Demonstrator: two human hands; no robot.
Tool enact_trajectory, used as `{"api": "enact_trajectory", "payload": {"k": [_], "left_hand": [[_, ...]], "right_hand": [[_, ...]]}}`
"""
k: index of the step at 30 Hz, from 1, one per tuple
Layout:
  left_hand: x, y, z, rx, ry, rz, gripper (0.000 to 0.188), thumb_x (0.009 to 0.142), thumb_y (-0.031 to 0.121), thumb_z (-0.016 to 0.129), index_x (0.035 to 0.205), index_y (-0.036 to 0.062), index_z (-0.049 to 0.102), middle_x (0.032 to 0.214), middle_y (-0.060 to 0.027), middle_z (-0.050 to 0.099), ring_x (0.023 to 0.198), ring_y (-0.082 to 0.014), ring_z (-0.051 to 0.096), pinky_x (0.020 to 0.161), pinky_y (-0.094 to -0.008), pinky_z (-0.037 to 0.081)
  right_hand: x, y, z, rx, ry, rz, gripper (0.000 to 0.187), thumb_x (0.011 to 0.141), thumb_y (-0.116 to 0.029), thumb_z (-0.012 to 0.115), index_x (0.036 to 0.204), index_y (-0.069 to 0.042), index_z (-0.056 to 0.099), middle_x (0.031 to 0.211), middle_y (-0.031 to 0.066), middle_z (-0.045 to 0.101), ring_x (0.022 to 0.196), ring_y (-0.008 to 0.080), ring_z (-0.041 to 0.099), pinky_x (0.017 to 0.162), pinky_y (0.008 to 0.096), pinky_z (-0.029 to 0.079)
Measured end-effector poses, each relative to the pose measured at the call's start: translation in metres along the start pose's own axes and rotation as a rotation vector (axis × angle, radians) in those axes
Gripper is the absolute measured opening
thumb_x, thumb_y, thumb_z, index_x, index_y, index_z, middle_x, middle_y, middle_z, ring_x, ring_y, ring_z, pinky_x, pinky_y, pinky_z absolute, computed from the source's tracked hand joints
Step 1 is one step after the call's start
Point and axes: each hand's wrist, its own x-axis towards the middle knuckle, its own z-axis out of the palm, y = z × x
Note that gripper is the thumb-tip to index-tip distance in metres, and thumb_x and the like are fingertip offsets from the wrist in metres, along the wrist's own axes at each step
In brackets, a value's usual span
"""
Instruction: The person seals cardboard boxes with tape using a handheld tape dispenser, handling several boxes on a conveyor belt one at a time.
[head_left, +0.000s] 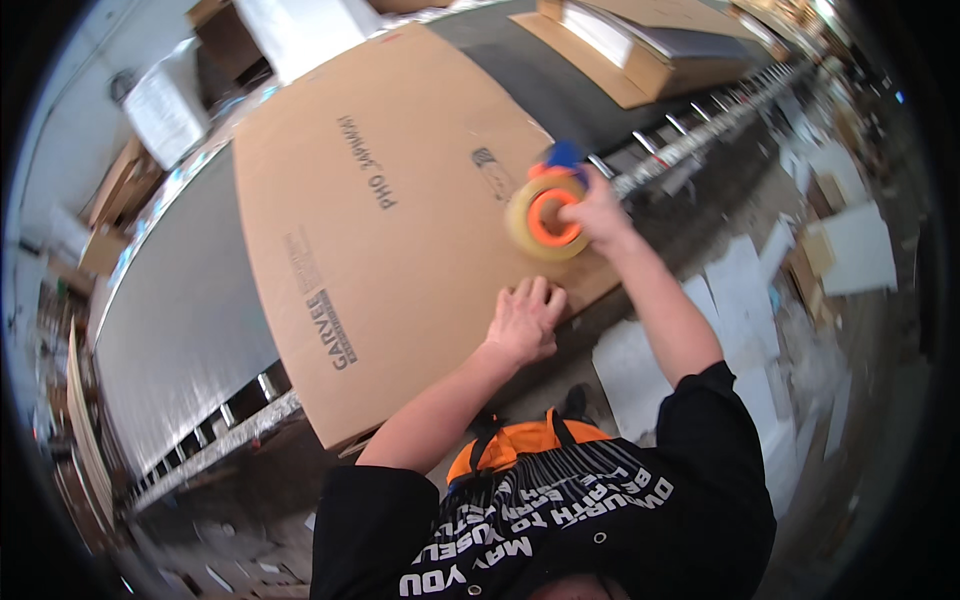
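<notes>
A large flat cardboard box (390, 230) with dark print lies across the conveyor in front of me. In my right hand (600, 213) is a tape dispenser (552, 215), orange and blue with a wide roll of yellowish clear tape, held over the box's right end close to its near edge. It is slightly blurred. My left hand (527, 318) rests on the near edge of the box, fingers curled down against the cardboard. Whether those fingers pinch a flap or a tape end is hidden.
The grey conveyor belt (190, 310) runs on to the left, edged by metal rollers (647, 142). Farther right along it sits another open carton (690, 72). White sheets (735, 310) and scraps litter the floor at right. Wrapped white packages (165, 105) stand beyond the belt.
</notes>
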Motion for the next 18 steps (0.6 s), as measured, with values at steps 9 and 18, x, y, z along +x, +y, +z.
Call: {"api": "enact_trajectory", "payload": {"k": [9, 18], "left_hand": [[-0.007, -0.001, 0.001, 0.073, 0.021, -0.025, 0.057, 0.069, 0.025, 0.079, 0.12, 0.0132, 0.054, 0.114, -0.0081, 0.055, 0.111, -0.0257, 0.056, 0.084, -0.0437, 0.047], [-0.003, 0.001, 0.005, 0.082, 0.014, -0.077, 0.055, 0.069, 0.028, 0.081, 0.116, 0.0153, 0.055, 0.114, -0.0088, 0.054, 0.112, -0.0271, 0.055, 0.088, -0.045, 0.046]], "right_hand": [[-0.065, -0.072, -0.082, -0.629, 0.095, 0.033, 0.072, 0.06, -0.01, 0.072, 0.132, -0.016, 0.066, 0.109, 0.0101, 0.072, 0.096, 0.0239, 0.069, 0.089, 0.0367, 0.055], [-0.05, -0.08, -0.064, -1.486, -0.473, 0.3, 0.041, 0.05, -0.022, 0.076, 0.087, -0.004, 0.078, 0.099, 0.0205, 0.074, 0.091, 0.0335, 0.073, 0.077, 0.0409, 0.059]]}}
